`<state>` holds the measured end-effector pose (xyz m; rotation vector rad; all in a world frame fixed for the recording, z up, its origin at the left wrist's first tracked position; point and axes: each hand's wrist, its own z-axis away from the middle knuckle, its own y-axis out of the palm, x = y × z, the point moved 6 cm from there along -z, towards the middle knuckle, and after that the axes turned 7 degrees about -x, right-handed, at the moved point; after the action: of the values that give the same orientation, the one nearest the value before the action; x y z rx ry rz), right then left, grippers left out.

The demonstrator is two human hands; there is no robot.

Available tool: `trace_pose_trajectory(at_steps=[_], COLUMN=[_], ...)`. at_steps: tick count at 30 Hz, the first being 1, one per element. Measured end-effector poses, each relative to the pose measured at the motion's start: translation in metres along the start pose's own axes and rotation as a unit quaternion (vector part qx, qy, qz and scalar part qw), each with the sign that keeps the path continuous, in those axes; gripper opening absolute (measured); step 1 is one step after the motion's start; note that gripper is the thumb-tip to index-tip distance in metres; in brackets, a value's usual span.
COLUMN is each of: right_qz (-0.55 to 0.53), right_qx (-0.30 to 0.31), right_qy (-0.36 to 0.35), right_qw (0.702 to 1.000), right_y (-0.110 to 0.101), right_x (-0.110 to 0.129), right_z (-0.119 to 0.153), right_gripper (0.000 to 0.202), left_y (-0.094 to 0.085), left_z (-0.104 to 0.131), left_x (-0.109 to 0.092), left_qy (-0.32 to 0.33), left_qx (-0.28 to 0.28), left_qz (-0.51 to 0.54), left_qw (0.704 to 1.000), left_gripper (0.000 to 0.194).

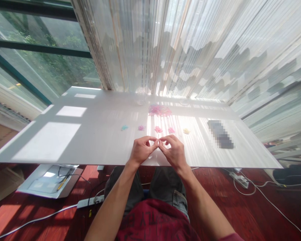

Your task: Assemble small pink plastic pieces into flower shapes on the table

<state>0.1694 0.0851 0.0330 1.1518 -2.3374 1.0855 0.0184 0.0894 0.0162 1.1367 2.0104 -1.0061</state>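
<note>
Sunlight fell in bright patches over the white table (102,144), seen from the head camera. Near the middle of the frame, the left hand (142,148) and right hand (174,150) met at the fingertips above the table's near edge, thumb and forefinger of each pinched together on a tiny piece (158,137) too small to make out. Just above them in the frame lay a row of five small heaps, well apart from one another: from left to right, a turquoise heap (124,128), a purple heap (141,128), a red-pink heap (158,129) nearest the fingertips, a pink heap (171,130) and a yellow heap (186,131). Beyond the row spread a larger mixed heap (160,110), mostly pink, with a clear round dish (141,98) behind it to the left. Right of centre lay a dark object (220,134), blurred into blocks. Pale striped curtains (150,50) filled the upper middle and right; a window (45,53) occupied the upper left. At the lower left, a power strip (90,201) lay on the reddish floor (215,201).
</note>
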Motion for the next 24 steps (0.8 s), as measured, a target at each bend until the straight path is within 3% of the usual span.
trace_pose_trajectory(at_steps=[24], right_qz=[-0.025], right_qx=[0.026], right_qy=[0.056], right_qw=[0.998], right_y=[-0.0024], right_x=[-0.0037], right_z=[-0.005], right_gripper=[0.007], left_y=[0.0032], left_z=[0.0018], left_x=[-0.0004], left_qy=[-0.007], left_qx=[0.027], left_qz=[0.006], left_qw=[1.0], left_gripper=[0.01])
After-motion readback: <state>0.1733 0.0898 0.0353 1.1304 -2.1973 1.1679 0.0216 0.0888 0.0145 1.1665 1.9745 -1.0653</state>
